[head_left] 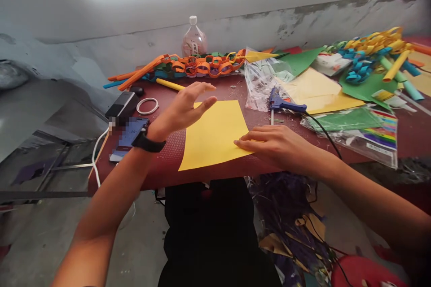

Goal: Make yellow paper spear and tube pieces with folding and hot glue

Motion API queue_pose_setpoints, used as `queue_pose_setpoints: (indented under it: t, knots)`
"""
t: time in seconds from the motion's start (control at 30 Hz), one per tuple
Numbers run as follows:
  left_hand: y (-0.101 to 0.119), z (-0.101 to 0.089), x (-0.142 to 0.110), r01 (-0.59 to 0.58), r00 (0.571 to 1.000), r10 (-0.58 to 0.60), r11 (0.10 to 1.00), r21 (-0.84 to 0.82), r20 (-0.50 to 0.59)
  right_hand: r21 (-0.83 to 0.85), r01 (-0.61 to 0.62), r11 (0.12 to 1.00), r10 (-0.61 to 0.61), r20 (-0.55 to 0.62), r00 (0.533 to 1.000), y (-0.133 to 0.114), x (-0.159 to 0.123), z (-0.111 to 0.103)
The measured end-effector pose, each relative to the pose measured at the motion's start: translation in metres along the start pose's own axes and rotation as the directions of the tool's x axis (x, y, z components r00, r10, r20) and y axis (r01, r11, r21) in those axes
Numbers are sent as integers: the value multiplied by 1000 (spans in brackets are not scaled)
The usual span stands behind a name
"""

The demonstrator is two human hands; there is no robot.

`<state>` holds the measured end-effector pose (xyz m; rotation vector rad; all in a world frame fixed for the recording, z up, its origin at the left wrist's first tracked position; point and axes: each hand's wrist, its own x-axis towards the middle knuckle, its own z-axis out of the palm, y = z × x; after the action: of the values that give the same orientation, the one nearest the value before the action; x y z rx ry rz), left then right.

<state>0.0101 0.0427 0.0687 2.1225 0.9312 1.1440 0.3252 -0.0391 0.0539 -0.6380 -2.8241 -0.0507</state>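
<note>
A yellow sheet of paper (215, 134) lies flat on the dark red table (168, 161) in front of me. My right hand (272, 143) rests on the sheet's lower right corner, fingers stretched flat and pressing it down. My left hand (183, 107) hovers above the sheet's upper left corner, fingers extended and apart, holding nothing. A black band sits on my left wrist.
A blue glue gun (284, 104) with a black cord lies right of the sheet. A phone (129, 136), a black box (121, 105) and a tape ring (147, 106) sit at left. Paper chains (202, 65), a bottle (194, 38), plastic bags and coloured sheets crowd the back and right. Paper scraps litter the floor.
</note>
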Motion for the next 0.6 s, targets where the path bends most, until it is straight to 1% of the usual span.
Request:
queue_pose_setpoints:
  t: [0.1,0.17,0.2,0.27,0.33,0.37,0.4,0.43,0.47,0.5,0.57,0.6]
  knots:
    - [42,-10,-17,12,1000,-12,997,-72,-1,122,-31,992,30,9,1000,-4,2,-16]
    - [63,-18,-33,24,999,-28,997,-78,-45,213,-78,974,84,-17,996,-1,6,-24]
    - [71,-21,-41,15,996,-20,998,-65,-90,260,-102,960,116,-38,993,2,10,-27]
    - [82,-25,-56,-21,983,19,1000,-11,-185,342,-154,927,186,-62,981,13,20,-29]
    - [87,-26,-68,-69,956,91,994,88,-278,385,-214,897,250,-44,967,28,33,-26]
    - [87,-25,-73,-107,939,151,982,157,-309,388,-246,888,282,-38,959,37,40,-23]
    - [87,-24,-78,-151,927,218,961,231,-305,391,-270,880,308,-37,951,46,47,-18]
    - [86,-22,-81,-205,921,288,931,301,-263,399,-288,871,332,-44,942,56,53,-12]
    - [84,-19,-84,-266,921,347,893,363,-179,412,-296,862,346,-53,937,64,59,-6]
    - [81,-17,-87,-327,919,388,850,412,-70,426,-301,853,357,-56,932,72,64,1]
    - [72,-11,-90,-432,899,406,763,480,165,438,-320,840,382,-59,922,86,70,14]
    - [65,-8,-91,-464,886,390,724,511,252,434,-335,837,396,-57,916,91,72,20]
